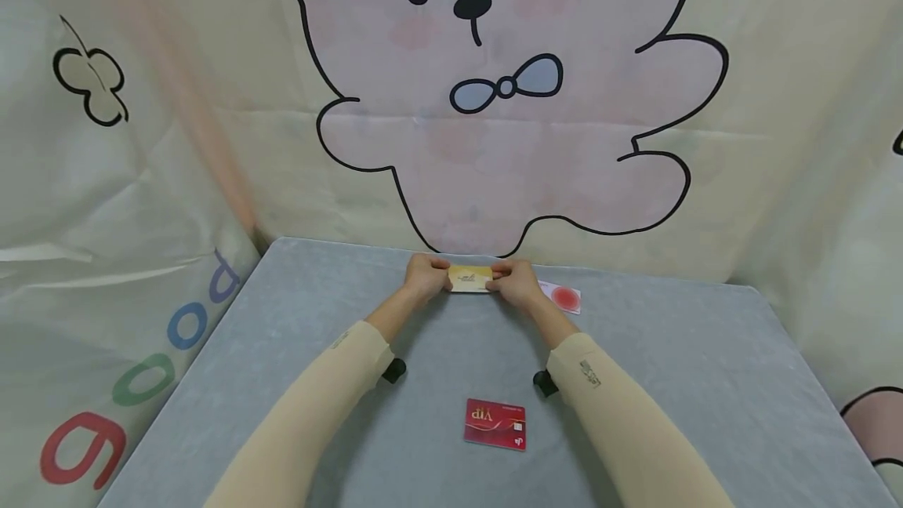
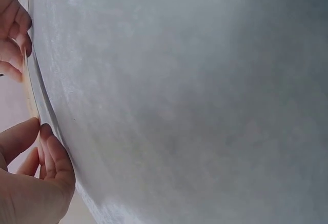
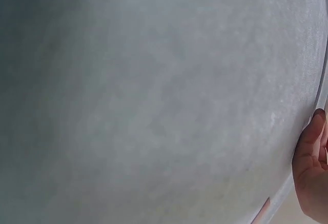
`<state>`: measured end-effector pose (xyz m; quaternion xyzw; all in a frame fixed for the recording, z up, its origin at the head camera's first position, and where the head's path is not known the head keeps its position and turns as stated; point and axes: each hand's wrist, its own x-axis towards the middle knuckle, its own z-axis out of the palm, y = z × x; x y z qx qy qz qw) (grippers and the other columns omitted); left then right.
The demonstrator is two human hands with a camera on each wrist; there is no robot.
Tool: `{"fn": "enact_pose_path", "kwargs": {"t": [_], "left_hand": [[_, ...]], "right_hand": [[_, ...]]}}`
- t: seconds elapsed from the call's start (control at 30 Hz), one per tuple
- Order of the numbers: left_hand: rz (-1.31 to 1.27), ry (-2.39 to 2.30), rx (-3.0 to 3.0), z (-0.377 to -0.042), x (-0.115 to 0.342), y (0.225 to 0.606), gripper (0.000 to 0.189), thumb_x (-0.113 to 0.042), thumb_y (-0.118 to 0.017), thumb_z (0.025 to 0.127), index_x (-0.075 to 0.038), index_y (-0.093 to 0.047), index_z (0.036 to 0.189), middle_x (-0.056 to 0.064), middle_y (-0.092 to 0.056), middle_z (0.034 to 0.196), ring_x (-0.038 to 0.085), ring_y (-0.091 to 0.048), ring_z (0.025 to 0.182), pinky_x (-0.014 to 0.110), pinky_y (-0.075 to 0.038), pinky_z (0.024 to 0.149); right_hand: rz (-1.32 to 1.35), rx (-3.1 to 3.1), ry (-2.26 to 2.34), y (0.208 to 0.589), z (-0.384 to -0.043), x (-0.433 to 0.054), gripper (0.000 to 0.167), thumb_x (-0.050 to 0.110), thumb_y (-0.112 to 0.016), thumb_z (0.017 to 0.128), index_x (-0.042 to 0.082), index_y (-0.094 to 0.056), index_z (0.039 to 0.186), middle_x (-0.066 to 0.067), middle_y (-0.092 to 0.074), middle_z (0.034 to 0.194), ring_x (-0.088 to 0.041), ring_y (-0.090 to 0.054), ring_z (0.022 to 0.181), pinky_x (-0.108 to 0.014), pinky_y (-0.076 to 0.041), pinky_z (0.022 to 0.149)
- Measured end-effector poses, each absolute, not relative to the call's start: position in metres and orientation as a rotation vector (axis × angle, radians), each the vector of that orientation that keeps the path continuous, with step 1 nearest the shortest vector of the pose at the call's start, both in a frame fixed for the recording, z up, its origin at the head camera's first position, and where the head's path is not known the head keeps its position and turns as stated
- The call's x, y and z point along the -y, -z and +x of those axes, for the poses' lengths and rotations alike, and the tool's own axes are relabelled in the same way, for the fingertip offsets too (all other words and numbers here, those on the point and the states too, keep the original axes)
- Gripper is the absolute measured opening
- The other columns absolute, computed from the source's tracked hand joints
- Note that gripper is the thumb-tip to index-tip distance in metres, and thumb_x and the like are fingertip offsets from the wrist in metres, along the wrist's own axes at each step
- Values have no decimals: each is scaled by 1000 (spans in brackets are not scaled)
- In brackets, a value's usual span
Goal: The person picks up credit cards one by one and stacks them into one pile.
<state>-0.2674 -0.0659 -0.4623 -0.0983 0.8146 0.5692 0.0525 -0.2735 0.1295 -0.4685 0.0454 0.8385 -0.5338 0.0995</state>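
A yellow card is held at the far side of the table, between both hands. My left hand pinches its left end, and my right hand pinches the right end. Seen nearly edge-on in the left wrist view, the card spans the gap between the left thumb and fingers and the other hand. In the right wrist view the right hand shows at the right border. Just right of that hand lies a pale pink card with a red round patch, its left part hidden.
A red card marked VIP lies near the middle of the table, between the forearms. The table wears a grey-blue cloth. A fabric backdrop with a cartoon bear hangs behind the far edge.
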Motion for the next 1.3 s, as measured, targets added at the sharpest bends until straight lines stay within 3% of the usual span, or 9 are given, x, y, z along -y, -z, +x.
{"fn": "enact_pose_path", "kwargs": {"t": [0.27, 0.5, 0.63, 0.83, 1.1, 1.3], "left_hand": [[-281, -1808, -2384, -261, 68, 460, 44, 17, -73, 77, 7, -73, 120, 20, -69, 128, 30, -61, 125, 36, -55, 97], [-263, -1844, -2334, -257, 69, 461, 40, 16, -71, 76, 7, -75, 115, 20, -71, 124, 21, -63, 100, 25, -54, 74], [-232, -1880, -2298, -255, 69, 463, 39, 17, -69, 77, 10, -74, 115, 23, -70, 123, 21, -64, 94, 24, -55, 68], [-215, -1900, -2256, -252, 69, 463, 39, 16, -69, 78, 10, -74, 117, 24, -68, 127, 23, -66, 97, 24, -57, 68], [-204, -1891, -2231, -243, 71, 459, 38, 16, -70, 81, 11, -73, 119, 25, -67, 129, 23, -65, 99, 26, -58, 70], [-191, -1901, -2211, -238, 75, 458, 38, 15, -72, 81, 9, -74, 119, 23, -69, 127, 24, -66, 102, 28, -59, 72]], "right_hand": [[119, -2473, 1623, 462, -266, -132, 39, -4, -73, 93, -9, -65, 131, -13, -67, 109, -15, -57, 89, -21, -48, 63], [127, -2477, 1627, 453, -257, -134, 31, -4, -71, 94, -8, -66, 124, -10, -66, 101, -13, -56, 83, -21, -48, 62], [162, -2460, 1584, 452, -257, -136, 29, 0, -69, 97, -6, -67, 125, -13, -66, 109, -16, -59, 85, -24, -51, 65], [144, -2463, 1564, 446, -252, -139, 29, 2, -67, 98, -7, -66, 125, -18, -67, 113, -19, -64, 85, -31, -56, 72], [131, -2464, 1523, 448, -243, -142, 29, 5, -68, 99, -4, -66, 127, -16, -66, 112, -21, -65, 87, -30, -56, 74], [118, -2459, 1550, 445, -235, -143, 29, 5, -68, 98, -6, -67, 125, -15, -69, 103, -19, -67, 81, -34, -58, 75]]}}
